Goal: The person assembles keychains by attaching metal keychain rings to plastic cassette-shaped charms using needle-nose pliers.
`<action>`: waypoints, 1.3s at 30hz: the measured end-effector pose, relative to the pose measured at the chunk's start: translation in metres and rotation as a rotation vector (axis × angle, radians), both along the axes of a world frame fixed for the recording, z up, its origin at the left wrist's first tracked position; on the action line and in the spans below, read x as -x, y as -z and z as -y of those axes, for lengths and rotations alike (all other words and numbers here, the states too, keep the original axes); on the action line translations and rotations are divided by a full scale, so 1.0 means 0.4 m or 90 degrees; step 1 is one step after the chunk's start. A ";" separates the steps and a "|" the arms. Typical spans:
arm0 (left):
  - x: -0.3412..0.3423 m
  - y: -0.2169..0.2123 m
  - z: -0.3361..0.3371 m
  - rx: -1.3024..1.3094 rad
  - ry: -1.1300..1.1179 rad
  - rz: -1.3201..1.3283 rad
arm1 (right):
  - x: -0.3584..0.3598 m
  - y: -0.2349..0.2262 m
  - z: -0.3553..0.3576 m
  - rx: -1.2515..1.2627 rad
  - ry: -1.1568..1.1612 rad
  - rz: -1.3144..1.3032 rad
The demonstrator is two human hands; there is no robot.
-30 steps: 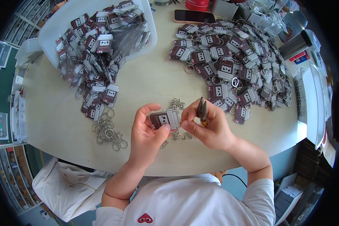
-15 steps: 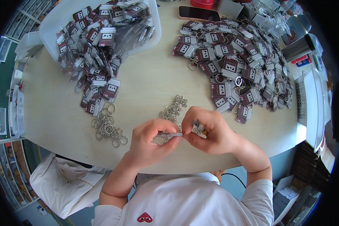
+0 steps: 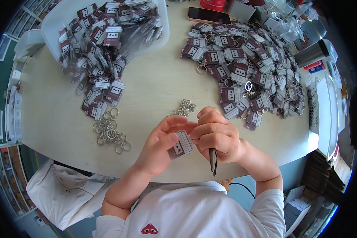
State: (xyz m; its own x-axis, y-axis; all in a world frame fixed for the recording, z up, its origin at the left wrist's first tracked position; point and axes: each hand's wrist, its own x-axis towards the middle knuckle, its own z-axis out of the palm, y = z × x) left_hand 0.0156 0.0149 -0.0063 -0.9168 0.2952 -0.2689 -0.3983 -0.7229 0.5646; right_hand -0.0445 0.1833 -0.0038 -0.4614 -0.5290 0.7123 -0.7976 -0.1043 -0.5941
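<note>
My left hand (image 3: 154,148) pinches a flat dark-red and white acrylic charm (image 3: 180,146) with its thumb, the fingers lying behind it. The charm tilts, with its printed face up. Wrapped in my right hand (image 3: 218,137) is a slim dark metal tool, probably pliers (image 3: 213,162), sticking out below the fist; the rest of it is hidden. Right-hand fingertips meet the charm's upper right edge, where a bit of small metal link shows. Just beyond my hands lies a heap of small metal links (image 3: 185,107). Left of them are several split key rings (image 3: 108,131).
A white tub (image 3: 166,23) overflows with loose charms at the back left. A large pile of charms with rings (image 3: 242,71) spreads across the right. Behind it lies a phone (image 3: 209,15). A metal tumbler (image 3: 311,54) and white tray (image 3: 331,115) stand at the right edge.
The charm has turned from edge-on to face-up in my left hand. My right hand has rolled over, so the tool now points down toward me. The view has shifted slightly.
</note>
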 end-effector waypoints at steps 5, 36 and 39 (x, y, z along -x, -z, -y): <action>-0.027 0.024 -0.005 -0.015 -0.003 0.005 | -0.007 0.003 0.005 -0.030 0.028 -0.012; -0.037 0.005 -0.009 0.074 -0.068 0.017 | -0.039 0.004 0.022 0.037 0.018 0.244; -0.041 0.005 -0.003 0.110 -0.101 -0.055 | -0.023 -0.001 0.008 -0.044 -0.025 0.210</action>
State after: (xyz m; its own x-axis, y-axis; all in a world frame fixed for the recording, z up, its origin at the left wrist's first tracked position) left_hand 0.0321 0.0161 -0.0082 -0.9697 0.1017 -0.2222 -0.2326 -0.6626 0.7120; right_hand -0.0353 0.1800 -0.0033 -0.6396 -0.5924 0.4899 -0.5571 -0.0821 -0.8264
